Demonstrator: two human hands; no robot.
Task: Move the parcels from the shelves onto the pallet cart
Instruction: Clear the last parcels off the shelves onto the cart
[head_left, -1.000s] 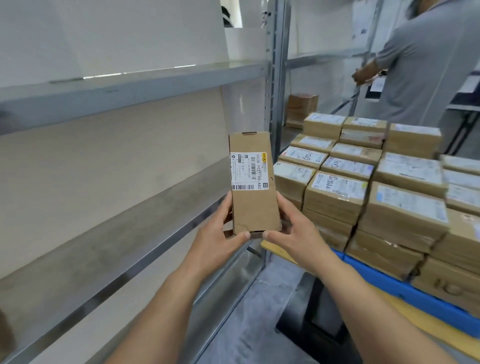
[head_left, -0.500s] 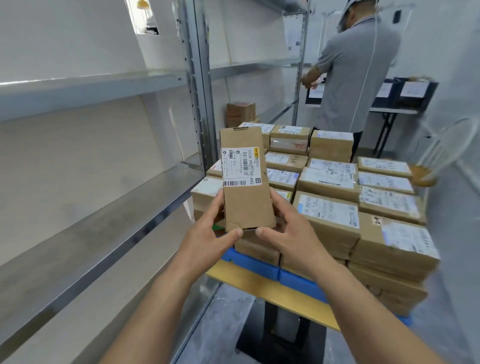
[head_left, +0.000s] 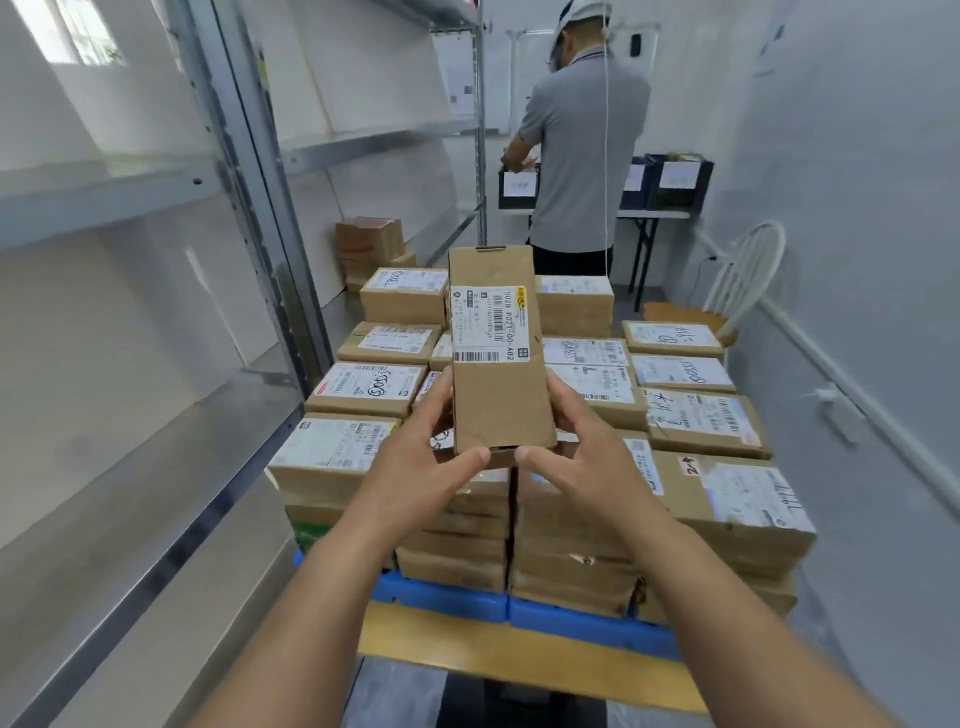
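A narrow brown cardboard parcel (head_left: 498, 395) with a white label is held up lengthwise above the stacked parcels (head_left: 706, 421). My left hand (head_left: 421, 457) grips its lower left edge and my right hand (head_left: 587, 457) grips its lower right edge, thumbs meeting under its near end. The stack of labelled brown parcels rests on a blue pallet (head_left: 467, 597) over a wooden cart deck (head_left: 467, 644) directly ahead.
Metal shelves (head_left: 130, 467) run along the left, bare nearby, with brown boxes (head_left: 370, 247) further back. A person in a grey shirt (head_left: 582, 135) stands behind the cart at a table with bins. A white chair (head_left: 737, 291) stands by the right wall.
My view has swung right, away from the shelves. The parcel in both hands now sits over the middle of the stacked parcels instead of beside the shelf.
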